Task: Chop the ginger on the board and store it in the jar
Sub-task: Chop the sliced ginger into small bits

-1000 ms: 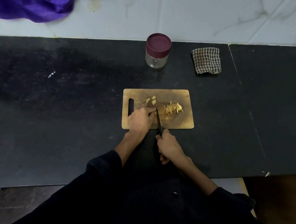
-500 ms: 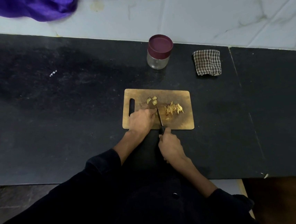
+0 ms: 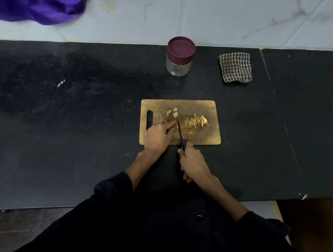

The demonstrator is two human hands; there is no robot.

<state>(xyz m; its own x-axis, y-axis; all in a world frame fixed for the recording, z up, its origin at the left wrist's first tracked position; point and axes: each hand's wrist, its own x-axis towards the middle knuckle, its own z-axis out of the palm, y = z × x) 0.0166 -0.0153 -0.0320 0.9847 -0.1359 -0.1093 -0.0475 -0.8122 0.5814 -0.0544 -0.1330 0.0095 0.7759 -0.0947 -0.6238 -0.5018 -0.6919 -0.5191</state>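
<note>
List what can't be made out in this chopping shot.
- Ginger piece being cut: hidden under the left hand, head view.
- Black knife handle: mostly covered by the right hand.
- Clear glass jar with maroon lid: contents unreadable, too dim.
- Purple cloth: cut off by the top edge.

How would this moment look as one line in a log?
step: chopping ginger | right hand: grips knife | left hand: steadies ginger | jar: lidded

Checked cloth (image 3: pixel 235 67) (folded) on black counter (image 3: pixel 60 126), purple fabric (image 3: pixel 28 9)
</note>
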